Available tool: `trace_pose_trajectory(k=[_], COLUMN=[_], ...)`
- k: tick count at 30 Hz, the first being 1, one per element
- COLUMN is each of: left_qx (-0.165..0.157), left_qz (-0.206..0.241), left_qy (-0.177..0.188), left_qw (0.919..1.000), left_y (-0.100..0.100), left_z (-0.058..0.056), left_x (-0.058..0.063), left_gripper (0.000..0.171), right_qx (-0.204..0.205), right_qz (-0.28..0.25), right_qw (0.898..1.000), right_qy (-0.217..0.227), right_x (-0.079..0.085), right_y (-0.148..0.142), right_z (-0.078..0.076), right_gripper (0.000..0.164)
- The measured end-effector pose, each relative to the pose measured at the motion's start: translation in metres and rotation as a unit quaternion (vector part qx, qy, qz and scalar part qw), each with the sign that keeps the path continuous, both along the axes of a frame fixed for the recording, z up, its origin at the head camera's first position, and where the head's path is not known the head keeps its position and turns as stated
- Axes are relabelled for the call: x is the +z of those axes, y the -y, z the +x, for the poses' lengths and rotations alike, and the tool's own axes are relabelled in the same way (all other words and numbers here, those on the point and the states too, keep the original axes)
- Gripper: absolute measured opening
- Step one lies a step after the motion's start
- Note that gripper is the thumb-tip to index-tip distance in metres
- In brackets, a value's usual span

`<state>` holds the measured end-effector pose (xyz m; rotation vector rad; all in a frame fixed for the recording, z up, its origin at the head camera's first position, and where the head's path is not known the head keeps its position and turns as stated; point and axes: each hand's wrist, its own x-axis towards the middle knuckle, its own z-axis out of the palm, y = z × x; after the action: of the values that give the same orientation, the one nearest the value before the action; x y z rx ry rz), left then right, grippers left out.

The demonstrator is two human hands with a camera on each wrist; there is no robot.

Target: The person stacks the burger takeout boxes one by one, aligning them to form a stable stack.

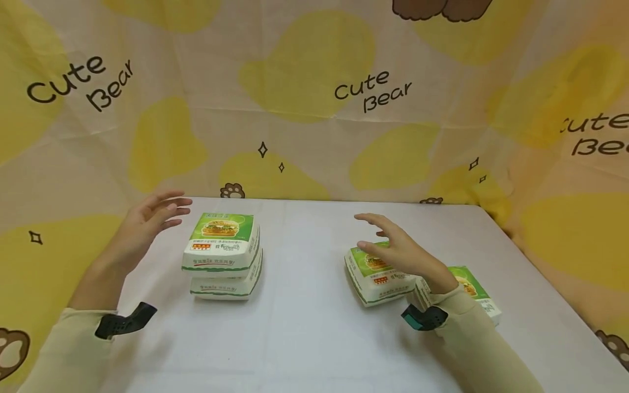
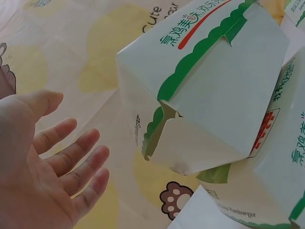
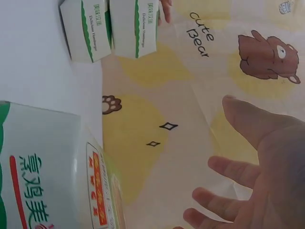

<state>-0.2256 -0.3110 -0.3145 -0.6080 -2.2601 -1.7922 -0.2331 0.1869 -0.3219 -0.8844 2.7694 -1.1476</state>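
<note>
From the middle of the white table (image 1: 300, 338), a burger-box stack (image 1: 221, 254) sits at ten o'clock, two boxes (image 1: 375, 279) at three. Left hand (image 1: 149, 222) (beside the stack) and right hand (image 1: 400, 250) hang empty, fingers loosely parted; light, level side pressure should avoid dents. Only the left wrist view reveals a side flap (image 2: 205, 145).

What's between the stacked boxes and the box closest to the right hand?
Only bare white table; the head view shows nothing standing between the stack and that box.
</note>
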Motion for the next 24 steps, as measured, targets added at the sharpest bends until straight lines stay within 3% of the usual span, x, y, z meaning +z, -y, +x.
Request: trace_pose_trajectory(k=[9,14,18,24], left_qx=[0.025,0.003,-0.024,-0.052], left_qz=[-0.110,-0.150,-0.158,-0.192], left_qy=[0.007,0.027,0.045,0.102], left_qw=[0.9936,0.9883,0.9861,0.9747], left_y=[-0.004,-0.002,-0.001,-0.001], left_z=[0.001,0.002,0.004,0.006], left_x=[0.001,-0.001,0.000,0.000], left_gripper=[0.040,0.043,0.046,0.053], right_qx=[-0.012,-0.009,0.000,0.015], right_qz=[0.045,0.070,0.084,0.100], right_qw=[0.999,0.997,0.995,0.992], right_qy=[0.001,0.025,0.045,0.070], right_x=[0.002,0.003,0.004,0.002], right_y=[-0.021,-0.032,-0.038,-0.044], right_z=[-0.007,-0.008,-0.009,-0.012], right_gripper=[0.061,0.063,0.068,0.077])
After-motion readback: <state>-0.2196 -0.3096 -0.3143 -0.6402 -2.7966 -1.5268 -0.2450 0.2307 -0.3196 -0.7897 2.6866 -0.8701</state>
